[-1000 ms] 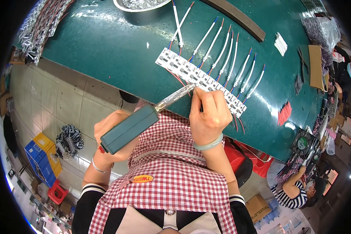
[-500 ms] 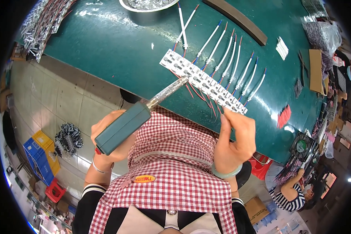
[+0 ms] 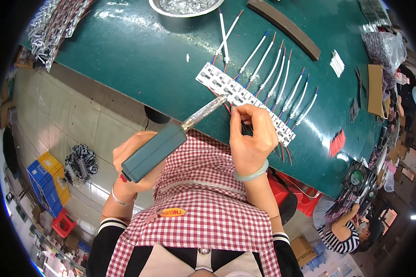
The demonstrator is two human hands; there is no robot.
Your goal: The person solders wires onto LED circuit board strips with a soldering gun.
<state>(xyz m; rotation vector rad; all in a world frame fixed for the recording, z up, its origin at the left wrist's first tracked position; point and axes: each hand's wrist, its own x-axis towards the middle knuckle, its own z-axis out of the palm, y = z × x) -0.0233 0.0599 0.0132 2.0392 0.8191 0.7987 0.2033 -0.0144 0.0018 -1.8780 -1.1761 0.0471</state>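
Left hand (image 3: 130,147) wrapped round a green-handled soldering iron (image 3: 155,152), right hand (image 3: 254,141) pinched narrow at a white circuit-board panel (image 3: 222,87).
The iron's tip meets the panel's near edge, just beside the right fingertips; whether they grip a wire, I cannot tell. The panel lies slantwise on the green workbench (image 3: 125,60), white-sleeved wires (image 3: 226,57) fanning from its far edge. Beyond sit a metal bowl (image 3: 187,15) and brown bar (image 3: 286,30); red pieces (image 3: 337,143) lie to the right.
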